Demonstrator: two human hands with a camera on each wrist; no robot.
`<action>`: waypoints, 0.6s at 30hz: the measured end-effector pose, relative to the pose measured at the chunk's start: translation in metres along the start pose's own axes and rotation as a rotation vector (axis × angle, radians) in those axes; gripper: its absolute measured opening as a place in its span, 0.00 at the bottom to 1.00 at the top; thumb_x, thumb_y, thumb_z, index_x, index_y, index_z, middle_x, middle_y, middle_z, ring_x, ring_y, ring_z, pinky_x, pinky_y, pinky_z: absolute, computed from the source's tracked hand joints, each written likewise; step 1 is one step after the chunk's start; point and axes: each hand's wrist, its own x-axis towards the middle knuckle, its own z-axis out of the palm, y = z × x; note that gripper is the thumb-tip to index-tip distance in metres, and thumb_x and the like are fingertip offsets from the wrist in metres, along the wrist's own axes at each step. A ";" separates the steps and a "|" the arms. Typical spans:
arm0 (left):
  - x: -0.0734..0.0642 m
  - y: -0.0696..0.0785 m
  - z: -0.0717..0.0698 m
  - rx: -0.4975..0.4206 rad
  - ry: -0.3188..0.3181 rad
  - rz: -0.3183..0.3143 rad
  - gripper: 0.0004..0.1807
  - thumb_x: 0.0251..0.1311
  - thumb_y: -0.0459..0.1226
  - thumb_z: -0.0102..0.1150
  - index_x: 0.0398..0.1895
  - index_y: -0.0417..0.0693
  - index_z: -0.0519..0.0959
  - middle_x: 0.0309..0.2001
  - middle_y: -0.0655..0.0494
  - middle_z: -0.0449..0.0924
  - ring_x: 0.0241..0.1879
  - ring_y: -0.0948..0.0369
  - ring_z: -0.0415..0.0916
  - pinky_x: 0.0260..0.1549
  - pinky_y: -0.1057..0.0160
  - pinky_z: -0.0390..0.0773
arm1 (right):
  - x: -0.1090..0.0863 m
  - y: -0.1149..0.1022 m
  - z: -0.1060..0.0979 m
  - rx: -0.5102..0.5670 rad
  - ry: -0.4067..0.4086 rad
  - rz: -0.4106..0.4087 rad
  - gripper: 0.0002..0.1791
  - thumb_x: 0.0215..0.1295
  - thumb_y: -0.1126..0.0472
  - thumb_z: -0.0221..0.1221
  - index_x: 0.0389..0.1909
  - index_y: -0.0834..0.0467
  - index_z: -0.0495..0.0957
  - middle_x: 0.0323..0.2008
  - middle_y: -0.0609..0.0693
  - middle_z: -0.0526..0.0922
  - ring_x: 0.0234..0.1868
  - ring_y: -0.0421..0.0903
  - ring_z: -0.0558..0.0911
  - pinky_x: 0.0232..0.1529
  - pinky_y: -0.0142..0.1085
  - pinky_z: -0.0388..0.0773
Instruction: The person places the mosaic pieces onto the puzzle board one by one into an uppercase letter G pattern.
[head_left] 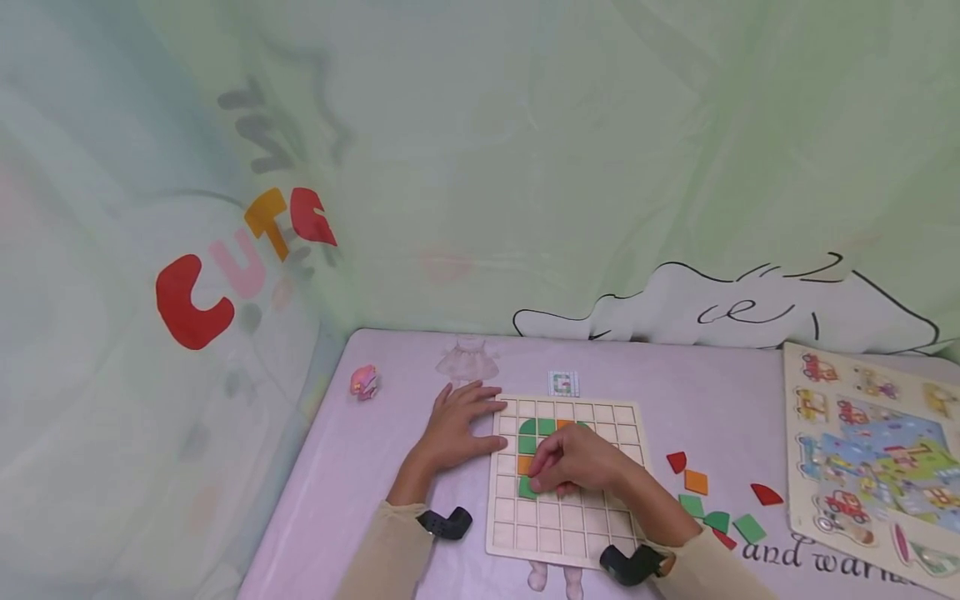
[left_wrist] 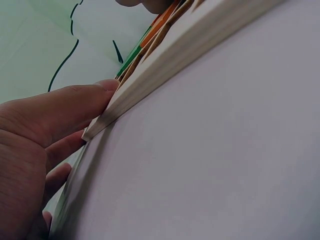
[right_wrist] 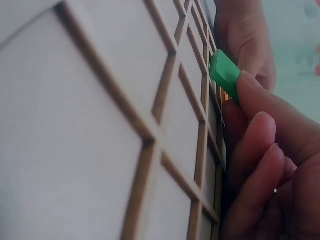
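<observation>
A wooden grid board (head_left: 517, 537) lies on the table with green and orange tiles set in some of its squares. My right hand (head_left: 581, 458) is over the board and pinches a green square tile (right_wrist: 226, 74) between thumb and finger. In the right wrist view that tile is tilted against the grid. At the board's left edge rests my left hand (head_left: 456, 429), fingers spread and mostly straight. Its thumb (left_wrist: 97, 92) touches the board's side in the left wrist view. An orange tile (head_left: 524, 464) sits in the grid just above the pinched one.
Loose tiles lie right of the board, among them an orange square (head_left: 696, 482), a red quarter-round (head_left: 766, 494) and a green square (head_left: 749, 528). A picture puzzle board (head_left: 806, 500) stands farther right. A small pattern card (head_left: 563, 383) and a pink figurine (head_left: 364, 382) lie toward the back.
</observation>
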 end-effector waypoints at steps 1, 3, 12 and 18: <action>0.000 0.000 0.000 0.000 0.001 0.000 0.31 0.58 0.58 0.65 0.65 0.62 0.80 0.73 0.64 0.70 0.80 0.56 0.54 0.79 0.40 0.40 | 0.000 0.000 0.000 -0.004 0.004 -0.001 0.07 0.52 0.60 0.76 0.29 0.56 0.88 0.20 0.49 0.83 0.17 0.40 0.77 0.22 0.32 0.78; 0.000 -0.001 0.001 0.001 0.001 0.001 0.31 0.58 0.58 0.66 0.65 0.62 0.80 0.73 0.64 0.70 0.80 0.56 0.54 0.79 0.39 0.40 | 0.000 0.000 0.001 -0.011 0.010 -0.001 0.07 0.52 0.60 0.76 0.29 0.56 0.88 0.20 0.49 0.83 0.17 0.40 0.77 0.22 0.32 0.78; 0.000 0.000 0.000 0.009 -0.005 -0.009 0.31 0.58 0.59 0.65 0.65 0.63 0.79 0.73 0.65 0.70 0.80 0.57 0.54 0.79 0.39 0.40 | 0.001 0.001 0.003 -0.023 0.034 0.002 0.07 0.51 0.59 0.77 0.28 0.55 0.89 0.20 0.49 0.84 0.16 0.39 0.76 0.21 0.31 0.77; 0.000 0.001 -0.001 0.009 -0.006 -0.010 0.31 0.58 0.59 0.66 0.65 0.63 0.79 0.73 0.65 0.70 0.80 0.57 0.54 0.79 0.39 0.40 | 0.000 0.002 0.005 -0.035 0.044 0.003 0.07 0.51 0.58 0.77 0.27 0.54 0.89 0.20 0.48 0.84 0.16 0.38 0.77 0.21 0.31 0.78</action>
